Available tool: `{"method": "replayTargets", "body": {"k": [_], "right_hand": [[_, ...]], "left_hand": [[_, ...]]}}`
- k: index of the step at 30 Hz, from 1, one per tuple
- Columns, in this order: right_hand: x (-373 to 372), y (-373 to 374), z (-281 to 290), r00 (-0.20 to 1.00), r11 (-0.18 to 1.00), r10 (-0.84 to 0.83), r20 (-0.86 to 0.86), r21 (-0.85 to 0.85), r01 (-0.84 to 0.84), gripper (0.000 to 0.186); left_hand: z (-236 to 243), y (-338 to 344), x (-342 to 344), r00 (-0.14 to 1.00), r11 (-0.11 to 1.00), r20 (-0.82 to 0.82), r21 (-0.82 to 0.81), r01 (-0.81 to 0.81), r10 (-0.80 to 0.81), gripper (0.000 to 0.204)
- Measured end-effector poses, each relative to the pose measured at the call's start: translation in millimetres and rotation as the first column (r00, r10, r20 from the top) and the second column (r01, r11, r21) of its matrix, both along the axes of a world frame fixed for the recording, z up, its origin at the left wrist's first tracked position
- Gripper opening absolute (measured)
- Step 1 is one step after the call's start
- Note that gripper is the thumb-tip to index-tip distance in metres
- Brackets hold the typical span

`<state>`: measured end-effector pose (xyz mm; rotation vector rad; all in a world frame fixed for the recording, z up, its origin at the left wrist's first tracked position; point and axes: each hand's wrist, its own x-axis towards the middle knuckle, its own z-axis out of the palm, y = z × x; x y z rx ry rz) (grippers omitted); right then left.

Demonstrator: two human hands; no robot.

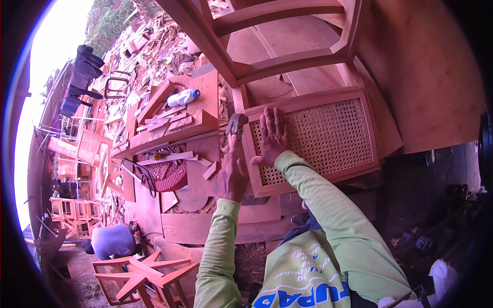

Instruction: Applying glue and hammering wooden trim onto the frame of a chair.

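Observation:
My left hand (234, 172) is closed round a hammer (237, 123), whose dark head points up beside the left rail of a wooden chair. The handle is mostly hidden in the fist. My right hand (273, 134) lies flat with its fingers spread, over the corner where the woven cane panel (328, 137) meets its wooden frame (250, 149). This framed panel is joined to the reddish wooden chair frame (287, 68), which lies tilted with its bars reaching up and away from me.
Left of the chair, a work table holds wood offcuts (164, 122) and a plastic bottle (183, 97). A red woven basket (172, 172) sits under it. More chair frames (149, 277) stand at the lower left, near a rounded pale-blue shape (113, 241). Wood scraps (169, 49) cover the ground beyond.

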<state>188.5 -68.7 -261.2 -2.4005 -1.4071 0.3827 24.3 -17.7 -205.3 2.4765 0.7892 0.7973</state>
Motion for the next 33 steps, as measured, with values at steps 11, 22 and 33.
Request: {"method": "replayTargets", "body": {"k": [11,22,33], "right_hand": [[-2,1,-4,1.0,1.0,0.005,0.021,-0.021,-0.004,0.159],[-4,1,5,1.0,0.999,0.005,0.001,-0.034,-0.005,0.157],[2,0,-7,0.999,1.0,0.021,0.028,-0.017,-0.021,0.144]], "left_hand": [[0,16,1,0.996,0.997,0.066,-0.039,-0.062,0.064,0.067],[-8,20,6,0.997,0.998,-0.08,-0.066,0.009,-0.015,0.066],[-1,18,4,0.993,0.998,-0.105,-0.05,0.045,-0.05,0.07]]}}
